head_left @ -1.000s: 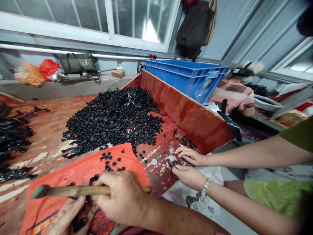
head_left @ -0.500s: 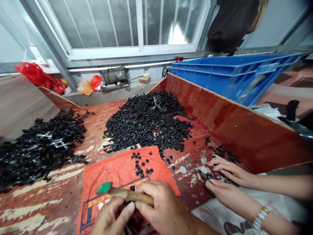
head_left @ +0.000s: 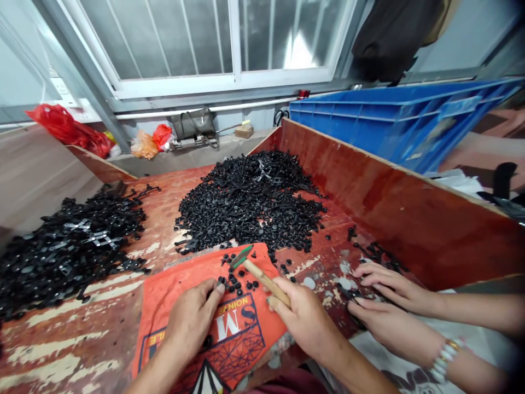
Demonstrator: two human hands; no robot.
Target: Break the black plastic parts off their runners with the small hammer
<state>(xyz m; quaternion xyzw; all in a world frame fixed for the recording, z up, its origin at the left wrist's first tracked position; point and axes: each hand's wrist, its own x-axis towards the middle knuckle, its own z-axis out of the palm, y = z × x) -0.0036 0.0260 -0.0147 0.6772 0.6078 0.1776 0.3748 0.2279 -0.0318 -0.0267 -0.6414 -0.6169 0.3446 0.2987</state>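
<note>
My right hand (head_left: pixel 301 314) is closed round the wooden handle of a small tool with a narrow green head (head_left: pixel 241 256); its exact kind is unclear. The head points away over several small black round parts (head_left: pixel 234 282) lying on an orange printed cloth (head_left: pixel 172 287). My left hand (head_left: pixel 191 314) is above the cloth's left part, with thumb and forefinger drawn together at a small black round part (head_left: pixel 221 280). Another dark piece (head_left: pixel 207 342) shows beside the left palm.
A large heap of black parts (head_left: pixel 246 202) lies beyond the cloth, and another heap (head_left: pixel 74 241) at left. On the right, a co-worker's hands (head_left: pixel 385 295) handle small dark pieces. A red board (head_left: pixel 389 202) and a blue crate (head_left: pixel 369 126) stand behind them.
My right hand has moved right, swinging the green-headed tool upward and away. My left hand has reached forward from the cloth's near part to the loose black parts; the hands are farther apart.
</note>
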